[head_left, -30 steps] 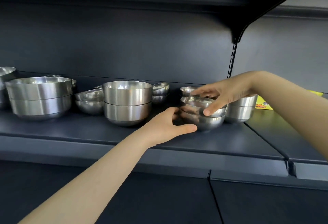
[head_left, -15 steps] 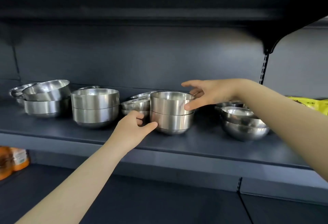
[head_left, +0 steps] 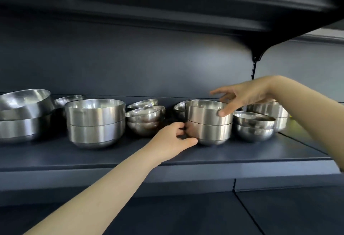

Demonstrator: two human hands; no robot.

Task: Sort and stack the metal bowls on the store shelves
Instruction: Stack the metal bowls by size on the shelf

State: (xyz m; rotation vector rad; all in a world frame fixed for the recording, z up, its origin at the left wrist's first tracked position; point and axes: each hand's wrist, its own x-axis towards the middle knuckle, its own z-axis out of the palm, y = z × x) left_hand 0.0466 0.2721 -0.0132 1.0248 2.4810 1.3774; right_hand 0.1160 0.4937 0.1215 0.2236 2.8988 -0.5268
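You are working at the two-bowl stack (head_left: 208, 121) standing mid-shelf, straight-walled bowls nested one in the other, with a rounded pair (head_left: 254, 125) just beside it on the right and another rounded pair (head_left: 145, 119) near its left. Your left hand (head_left: 173, 139) is cupping the lower bowl at its left flank, thumb lying along the base and fingers curling behind, so that grip is pressing on the steel rather than closing fully. Your right hand (head_left: 242, 96) is hovering over the rim, fingers spread, with one fingertip touching the upper bowl's right wall; it is not yet pinching anything.

These bowls are looking like thin polished steel: stiff, probably light, and slick under dry skin. The smooth side walls are offering little purchase, so the rolled rim and the step where the two bowls meet are likely the better places to hold. Nested steel may be sticking or sliding apart unexpectedly, so supporting the base while lifting the top seems wise. The dark shelf (head_left: 260, 152) is giving a flat, firm footing.
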